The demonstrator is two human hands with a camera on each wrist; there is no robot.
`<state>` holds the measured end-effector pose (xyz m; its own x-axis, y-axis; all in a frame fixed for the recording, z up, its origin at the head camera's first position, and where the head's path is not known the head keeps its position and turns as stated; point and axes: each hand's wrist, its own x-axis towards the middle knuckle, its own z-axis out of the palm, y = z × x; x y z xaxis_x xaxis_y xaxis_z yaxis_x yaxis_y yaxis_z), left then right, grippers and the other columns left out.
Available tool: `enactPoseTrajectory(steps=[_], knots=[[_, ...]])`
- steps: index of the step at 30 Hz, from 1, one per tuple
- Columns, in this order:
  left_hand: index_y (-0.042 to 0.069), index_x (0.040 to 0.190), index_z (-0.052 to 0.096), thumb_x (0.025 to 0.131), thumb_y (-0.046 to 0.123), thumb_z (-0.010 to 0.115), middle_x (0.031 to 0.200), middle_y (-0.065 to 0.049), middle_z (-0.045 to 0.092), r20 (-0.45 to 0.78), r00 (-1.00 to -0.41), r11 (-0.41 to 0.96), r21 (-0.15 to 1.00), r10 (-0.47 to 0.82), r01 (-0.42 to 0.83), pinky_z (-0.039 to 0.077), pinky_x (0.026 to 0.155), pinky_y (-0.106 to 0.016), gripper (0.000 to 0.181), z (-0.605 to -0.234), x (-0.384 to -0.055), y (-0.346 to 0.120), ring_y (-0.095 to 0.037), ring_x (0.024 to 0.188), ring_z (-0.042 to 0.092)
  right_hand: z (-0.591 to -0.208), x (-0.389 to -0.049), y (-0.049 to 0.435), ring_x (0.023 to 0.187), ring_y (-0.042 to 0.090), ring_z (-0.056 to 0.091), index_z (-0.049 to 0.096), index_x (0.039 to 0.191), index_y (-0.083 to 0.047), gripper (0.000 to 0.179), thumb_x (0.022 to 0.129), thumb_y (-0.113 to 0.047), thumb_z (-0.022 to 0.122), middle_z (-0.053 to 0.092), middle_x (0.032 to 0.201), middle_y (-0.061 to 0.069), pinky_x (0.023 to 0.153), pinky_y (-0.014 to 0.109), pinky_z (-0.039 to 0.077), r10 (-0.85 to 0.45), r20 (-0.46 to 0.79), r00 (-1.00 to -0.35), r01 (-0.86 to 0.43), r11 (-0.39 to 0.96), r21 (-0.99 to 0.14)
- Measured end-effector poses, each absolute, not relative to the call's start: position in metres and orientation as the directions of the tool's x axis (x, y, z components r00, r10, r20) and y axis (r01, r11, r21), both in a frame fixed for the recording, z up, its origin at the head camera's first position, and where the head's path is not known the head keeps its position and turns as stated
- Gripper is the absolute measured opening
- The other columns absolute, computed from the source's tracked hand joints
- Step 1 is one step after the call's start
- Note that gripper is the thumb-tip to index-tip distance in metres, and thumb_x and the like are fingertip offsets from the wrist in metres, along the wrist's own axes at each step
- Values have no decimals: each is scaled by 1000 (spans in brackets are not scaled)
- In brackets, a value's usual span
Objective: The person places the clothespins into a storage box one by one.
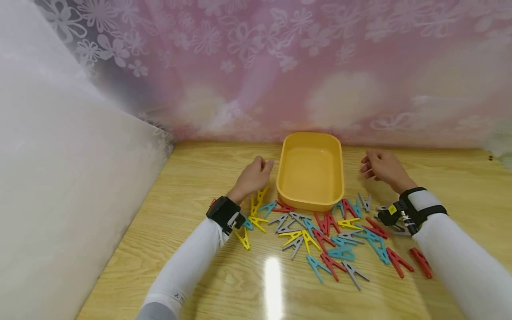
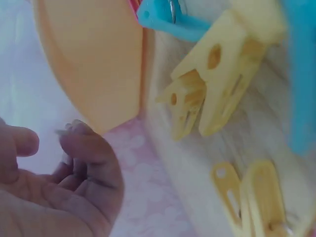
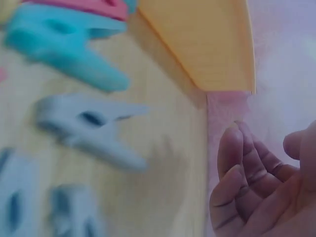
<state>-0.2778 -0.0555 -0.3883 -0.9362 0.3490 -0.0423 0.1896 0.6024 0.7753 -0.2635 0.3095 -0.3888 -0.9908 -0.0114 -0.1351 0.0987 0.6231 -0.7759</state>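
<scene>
1. White sleeves (image 1: 196,255) lie nearest us in the head view, one coming in from the near left and one from the near right, both with black wrist gear (image 1: 225,213).
2. Just left of a yellow tub (image 1: 310,175) we see the left hand (image 1: 253,178), its fingers loosely curled and grasping nothing. Right of the tub is the right hand (image 1: 385,169), relaxed, fingers lightly bent, likewise grasping nothing.
3. We find the tub at the far side of the wooden table (image 1: 216,169), before a pink flowered cloth (image 1: 256,89).
4. Nearer than the tub, we see scattered pegs: yellow pegs (image 1: 348,222) and blue pegs (image 1: 342,254) on both sides, red pegs (image 1: 421,263) reaching to the right sleeve, and grey pegs (image 1: 295,243) mostly in the middle and to the right.
5. From the left wrist, we see that hand's palm, thumb apart from the bent fingers, with the tub near the fingertips. Yellow pegs rest on the table beside it, a blue one by the tub.
6. From the right wrist, we see thumb and bent fingers apart, near the tub. Blurred grey pegs lie left of the hand; a blue and a red one lie beyond.
</scene>
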Motion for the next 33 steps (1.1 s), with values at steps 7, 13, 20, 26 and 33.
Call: enactPoseTrajectory(steps=[7,13,20,26,33], knots=[[8,86,48,102,40,40,64,-4,47,-76,-968,649,754,239,100,39,43,-28,36,-391,-315,-32,-22,46,52,-395,-242,320,79,29,65,51,116,10,71,101,-52,22,62,99,23,62,35,49,-14,-101,-995,68,643,-763],[9,67,51,102,40,34,52,-3,46,-141,-963,799,592,232,106,37,38,-28,50,-390,-335,-9,-21,41,50,-399,-224,334,76,27,64,51,116,9,69,101,-52,22,62,97,22,62,35,49,33,-108,-994,104,642,-760],[7,88,56,101,24,37,68,-6,50,-148,-966,877,465,213,122,40,49,-30,29,-397,-343,7,-22,57,52,-400,-201,350,77,25,64,49,119,8,66,102,-50,23,60,101,24,65,34,50,73,-114,-991,135,603,-786],[6,80,59,99,19,43,70,-7,50,-149,-964,907,394,221,147,40,55,-31,28,-396,-342,17,-23,63,53,-397,-186,365,80,25,63,49,121,8,64,102,-48,27,59,101,22,67,31,51,91,-105,-990,139,627,-767],[7,68,59,97,17,47,57,-3,45,-204,-942,899,404,266,166,38,44,-27,33,-390,-345,21,-17,46,46,-395,-168,384,75,26,61,51,114,11,55,100,-42,45,61,93,19,60,33,48,35,-151,-988,123,771,-625]])
